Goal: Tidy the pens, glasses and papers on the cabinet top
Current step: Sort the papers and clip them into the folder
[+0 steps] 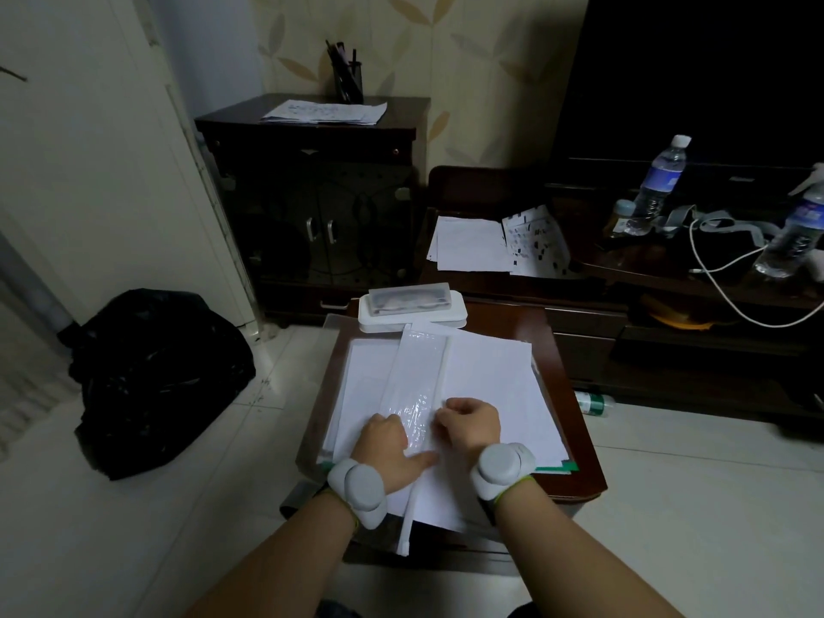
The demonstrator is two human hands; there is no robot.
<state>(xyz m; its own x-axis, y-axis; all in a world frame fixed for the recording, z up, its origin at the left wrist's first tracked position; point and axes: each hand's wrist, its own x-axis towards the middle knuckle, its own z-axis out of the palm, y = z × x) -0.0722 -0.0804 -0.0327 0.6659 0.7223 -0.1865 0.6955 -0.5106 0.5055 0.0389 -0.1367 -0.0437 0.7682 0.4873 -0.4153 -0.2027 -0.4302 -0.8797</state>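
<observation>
Both hands, left point(387, 448) and right point(469, 422), pinch the clear plastic zip sleeve point(412, 390) atop loose white papers point(490, 385); tugging toward six o'clock could slide sheets off the brown wooden bench point(575, 421).

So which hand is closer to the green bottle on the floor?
The right hand. The bottle lies beyond the table's right edge, on that hand's side; the left hand is farther across the papers.
</observation>
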